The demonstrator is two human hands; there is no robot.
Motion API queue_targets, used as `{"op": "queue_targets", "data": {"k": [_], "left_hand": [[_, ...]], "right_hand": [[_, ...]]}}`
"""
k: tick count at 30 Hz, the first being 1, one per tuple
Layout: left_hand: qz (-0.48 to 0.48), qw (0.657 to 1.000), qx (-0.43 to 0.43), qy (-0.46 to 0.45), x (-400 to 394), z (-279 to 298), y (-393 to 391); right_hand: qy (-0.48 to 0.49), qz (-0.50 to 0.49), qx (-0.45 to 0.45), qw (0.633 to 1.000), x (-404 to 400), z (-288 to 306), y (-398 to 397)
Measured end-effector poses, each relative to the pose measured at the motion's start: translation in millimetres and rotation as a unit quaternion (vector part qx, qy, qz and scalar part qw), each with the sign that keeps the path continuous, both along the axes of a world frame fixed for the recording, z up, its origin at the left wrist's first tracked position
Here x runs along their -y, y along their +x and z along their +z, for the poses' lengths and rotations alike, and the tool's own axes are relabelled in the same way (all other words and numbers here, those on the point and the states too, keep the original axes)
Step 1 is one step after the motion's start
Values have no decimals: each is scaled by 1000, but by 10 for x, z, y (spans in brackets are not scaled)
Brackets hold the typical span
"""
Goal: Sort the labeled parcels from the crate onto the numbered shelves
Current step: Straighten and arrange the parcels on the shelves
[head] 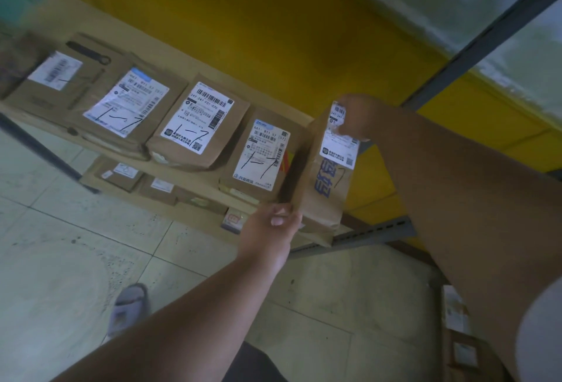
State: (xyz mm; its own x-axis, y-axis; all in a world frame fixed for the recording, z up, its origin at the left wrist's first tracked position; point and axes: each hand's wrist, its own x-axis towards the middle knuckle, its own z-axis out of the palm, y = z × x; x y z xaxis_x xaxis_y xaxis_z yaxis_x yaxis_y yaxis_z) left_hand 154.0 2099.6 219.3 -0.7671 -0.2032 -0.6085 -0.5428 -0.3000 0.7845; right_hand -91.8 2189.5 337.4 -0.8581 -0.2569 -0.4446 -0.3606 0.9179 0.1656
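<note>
Brown cardboard parcel point(327, 187) at right end of shelf point(188, 168), beside 4 parcels marked 1-7. Left hand point(273, 226) grips near corner, right hand point(354, 120) pinches far top edge. Placing step; next likely: seat flush, let go.

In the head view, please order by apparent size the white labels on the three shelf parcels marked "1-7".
1. Label on the left parcel, largest.
2. Label on the middle parcel.
3. Label on the right parcel.
The left and middle labels look close in size, and the tilted view makes that order unsure.
</note>
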Motion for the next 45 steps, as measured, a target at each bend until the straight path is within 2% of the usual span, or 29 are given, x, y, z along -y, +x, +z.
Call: {"op": "queue_targets", "data": {"k": [6, 19, 27, 35, 45], "left_hand": [[16, 1000, -10, -12, 11, 57, -24], [-25, 997, -41, -63, 114, 28, -72], [-102, 976, -73, -177, 547, 391, 245], [-110, 963, -60, -240, 1613, 548, 785], [-179, 927, -26, -328, 3810, 442, 1311]], "right_hand": [[-22, 5, -27, 999, -53, -50, 15], [-19, 16, -38, 999, -90, 15, 182], [-107, 31, -55, 992, 44, 292, 913], [-231, 24, -11, 973, 999, 415, 1962], [-328, -46, 25, 943, 2884, 210, 2775]]}}
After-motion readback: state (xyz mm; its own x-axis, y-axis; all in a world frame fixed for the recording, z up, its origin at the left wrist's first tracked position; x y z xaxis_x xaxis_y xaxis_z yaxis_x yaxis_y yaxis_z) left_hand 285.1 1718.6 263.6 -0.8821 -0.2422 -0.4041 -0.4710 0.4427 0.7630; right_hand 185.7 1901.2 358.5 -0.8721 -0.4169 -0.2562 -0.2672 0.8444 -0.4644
